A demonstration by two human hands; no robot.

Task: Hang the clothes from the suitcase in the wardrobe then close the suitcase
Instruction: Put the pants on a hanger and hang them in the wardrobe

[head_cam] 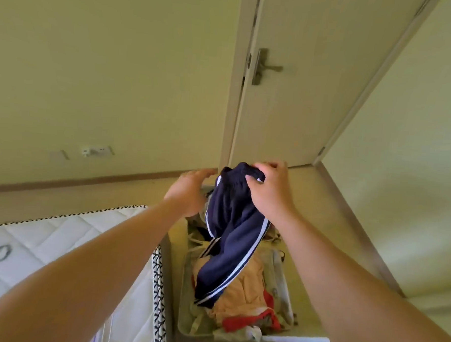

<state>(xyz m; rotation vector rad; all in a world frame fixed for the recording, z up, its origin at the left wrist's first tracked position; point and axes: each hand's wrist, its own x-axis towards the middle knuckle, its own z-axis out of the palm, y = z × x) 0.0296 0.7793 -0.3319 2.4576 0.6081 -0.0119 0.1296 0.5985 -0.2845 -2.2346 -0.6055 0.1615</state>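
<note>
In the head view, the right grip (268, 192) is raised in front of the person with its fingers (255, 176) curled down over the bunched waistband of the navy trousers (230, 240), pinching the cloth at its top edge. The trousers have white stripes down the side and hang from that grip in a loose fold. Their lower end drapes onto the clothes lying in the open suitcase (173, 278) below. The left grip (188, 192) is at about the same height, just to the left of the waistband, with its back to the camera and its fingers stretched out and only gently bent. It has hold of nothing that can be seen, and whether its fingertips touch the cloth cannot be told, since the palm side is hidden. The trousers thus lie between the two grips, caught by the right one and close beside the left one. Under them, inside the suitcase, lie a peach garment (243, 285) and a red garment (268, 316), partly covered by the hanging trouser leg, with some pale cloth around them. The suitcase stands on the floor (327, 219), its left wall against the edge of a white quilted mattress (55, 253). Beyond the grips stands a pale door (307, 109) with a metal lever handle (265, 67), and a wall socket (96, 151) sits low on the wall to the left
</note>
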